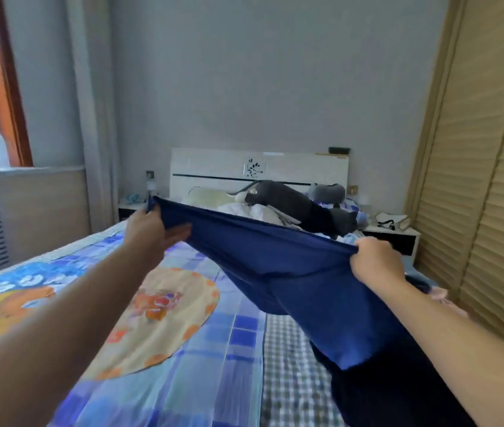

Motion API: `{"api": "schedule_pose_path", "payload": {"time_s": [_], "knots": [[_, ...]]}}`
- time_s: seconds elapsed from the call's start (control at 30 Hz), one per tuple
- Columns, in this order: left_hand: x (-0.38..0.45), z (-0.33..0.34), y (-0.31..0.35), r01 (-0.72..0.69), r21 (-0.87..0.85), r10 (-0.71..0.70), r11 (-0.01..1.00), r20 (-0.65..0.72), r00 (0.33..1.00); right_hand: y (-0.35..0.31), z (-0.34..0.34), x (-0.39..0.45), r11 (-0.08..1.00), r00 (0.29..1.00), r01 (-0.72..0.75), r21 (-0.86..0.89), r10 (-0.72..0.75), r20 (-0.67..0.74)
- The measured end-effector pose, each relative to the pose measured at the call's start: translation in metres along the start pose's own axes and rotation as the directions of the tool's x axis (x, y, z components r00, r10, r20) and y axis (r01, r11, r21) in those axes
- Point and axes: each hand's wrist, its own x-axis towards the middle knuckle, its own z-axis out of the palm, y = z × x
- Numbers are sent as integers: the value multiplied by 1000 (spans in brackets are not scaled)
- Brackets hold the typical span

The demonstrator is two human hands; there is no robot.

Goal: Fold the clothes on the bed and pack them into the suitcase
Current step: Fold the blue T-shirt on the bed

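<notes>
Above the blue patterned bedsheet, my left hand and right hand pinch the dark blue cloth garment, stretched between them.

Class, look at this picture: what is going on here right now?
A person is holding a blue garment stretched out above the bed. The left hand grips one end and the right hand grips the other, so the cloth hangs between them, not yet folded. No suitcase is in view.

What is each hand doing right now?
Left hand: grips one end of the blue garment.
Right hand: grips the garment's other end, stretched above the bed.
</notes>
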Motion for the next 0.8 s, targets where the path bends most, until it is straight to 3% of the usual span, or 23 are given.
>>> {"api": "schedule_pose_path", "payload": {"time_s": [0.07, 0.17, 0.23, 0.3, 0.43, 0.5, 0.57, 0.63, 0.7, 0.73, 0.8], "knots": [[31, -6, 62, -107, -247, 90, 963, -79, 993, -21, -43, 32, 998, 989, 47, 38, -41, -144], [58, -7, 125, -300, -389, 263, 871, -148, 954, -50, -94, 65, 995, 940, 89, 54, -66, -336], [56, -11, 150, -271, -425, 268, 864, -69, 961, -65, -114, 76, 995, 940, 91, 38, -73, -333], [62, -21, 162, -239, -497, 229, 835, -82, 970, -74, -125, 79, 994, 946, 79, 69, -53, -319], [87, -54, 170, -327, -500, 276, 802, -176, 945, -88, -127, 76, 921, 905, 190, 339, -31, -424], [96, -67, 151, -315, -241, 296, 918, -111, 949, -91, -102, 73, 929, 952, 245, 278, -176, -252], [96, -82, 108, -221, 165, 235, 961, -72, 969, -80, -69, 63, 952, 951, 286, 110, -296, 92], [78, -100, 57, -121, 503, 169, 856, -51, 984, -59, -41, 41, 922, 857, 379, -85, -314, 409], [50, -114, 10, -39, 650, 8, 759, 50, 999, -37, -19, 14, 786, 715, 534, -310, -225, 662], [32, -117, -10, 6, 678, -126, 735, 128, 984, -28, -9, 1, 679, 642, 606, -414, -110, 759], [-8, -115, -45, 89, 678, -386, 729, 300, 872, -17, 12, -20, 551, 501, 696, -460, 85, 861]]}}
